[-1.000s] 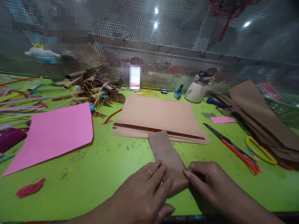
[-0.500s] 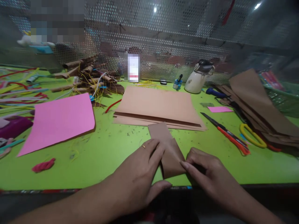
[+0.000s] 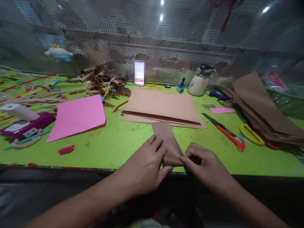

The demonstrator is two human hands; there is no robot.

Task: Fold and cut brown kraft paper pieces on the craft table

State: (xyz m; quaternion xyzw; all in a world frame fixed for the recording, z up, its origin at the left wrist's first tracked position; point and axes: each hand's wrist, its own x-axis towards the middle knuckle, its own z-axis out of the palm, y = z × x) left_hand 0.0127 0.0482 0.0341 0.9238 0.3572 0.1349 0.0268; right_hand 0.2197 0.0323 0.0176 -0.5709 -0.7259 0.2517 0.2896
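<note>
A folded piece of brown kraft paper (image 3: pixel 172 150) lies on the green table at its front edge, pressed into a narrow shape that is wider at the near end. My left hand (image 3: pixel 148 161), with a ring on one finger, holds down its left side, the thumb at the near edge. My right hand (image 3: pixel 201 158) pinches the near right corner between thumb and fingers. Just beyond the paper is a stack of larger light brown sheets (image 3: pixel 163 104). Part of the folded paper is hidden under my left fingers.
On the right lie a utility knife (image 3: pixel 229 136), yellow-handled scissors (image 3: pixel 251 134) and brown sheets (image 3: pixel 268 107). To the left are a pink sheet (image 3: pixel 79 118), a pink twisted strip (image 3: pixel 66 149) and a purple device (image 3: pixel 26 126). A white bottle (image 3: pixel 199 84) and a phone (image 3: pixel 139 72) stand behind.
The view has shifted, showing more of the left side and the table's front edge. The paper's right side now slants straight to its near corner. Both hands stay on the paper.
</note>
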